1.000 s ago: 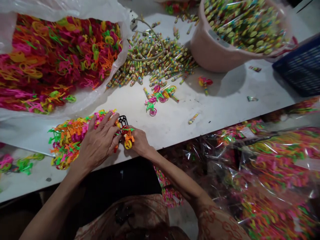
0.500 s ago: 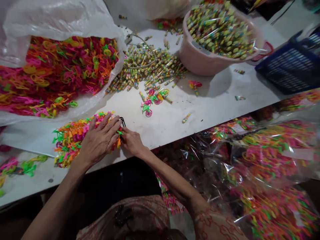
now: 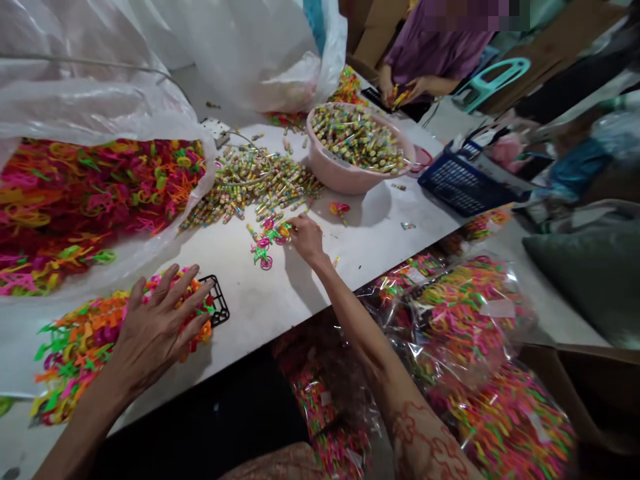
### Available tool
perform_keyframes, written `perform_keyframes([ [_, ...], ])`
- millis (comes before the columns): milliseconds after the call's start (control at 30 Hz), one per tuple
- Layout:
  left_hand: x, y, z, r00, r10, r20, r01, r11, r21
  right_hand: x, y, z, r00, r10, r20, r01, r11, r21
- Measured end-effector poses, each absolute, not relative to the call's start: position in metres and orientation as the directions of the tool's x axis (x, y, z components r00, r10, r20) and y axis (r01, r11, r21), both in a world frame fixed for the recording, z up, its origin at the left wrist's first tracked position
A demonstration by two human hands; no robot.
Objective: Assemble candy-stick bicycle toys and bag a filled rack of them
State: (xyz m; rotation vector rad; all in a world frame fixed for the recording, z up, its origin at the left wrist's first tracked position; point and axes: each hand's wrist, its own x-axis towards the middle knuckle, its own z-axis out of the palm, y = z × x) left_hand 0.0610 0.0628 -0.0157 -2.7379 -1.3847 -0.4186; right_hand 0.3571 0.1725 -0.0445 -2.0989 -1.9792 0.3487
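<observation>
Neon plastic toys (image 3: 97, 313), seemingly bicycle-shaped, packed in rows along a black lattice rack (image 3: 223, 300) on the white table (image 3: 255, 300), at lower left. The left hand (image 3: 150, 333) lies spread and palm down over them, fingers apart, pressing rather than grasping. The right hand (image 3: 307, 239), its fingertips drawn together, is at a loose toy cluster (image 3: 273, 233); whether a piece is pinched cannot be told. Beyond lie printed tubes (image 3: 260, 180), heaped beside a pink basin (image 3: 340, 180) of the same; a blue basket (image 3: 460, 183) is to its right, and an open plastic bag (image 3: 150, 93) of loose toys to the left of the heap. A co-worker (image 3: 435, 53) sits at the far side.

Handling (judged): each toy light, slightly flexible, thin-limbed and prone to tangling; best pinched singly at its thickest part. The rack appears stiffer and is best held by its exposed end frame.

Compared with the earlier frame: the right hand has left the rack's end for the cluster, more lattice is exposed, and the view has swung to include the co-worker.
</observation>
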Motion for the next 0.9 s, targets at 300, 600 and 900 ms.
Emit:
perform_keyframes([
  [300,0.061,0.077,-0.024,0.536,0.825,0.177,0.832,-0.552,0.052,0.355,0.203,-0.028,-0.194,0.970,-0.148,0.980,0.187,-0.064],
  [600,0.060,0.074,-0.021,0.534,0.836,0.125,0.840,-0.542,0.032,0.310,0.127,-0.073,-0.210,0.975,0.072,0.450,0.162,-0.878],
  [900,0.059,0.073,-0.015,0.554,0.826,0.101,0.831,-0.556,-0.014,0.277,0.133,-0.082,0.069,0.987,0.145,0.592,0.077,-0.802],
])
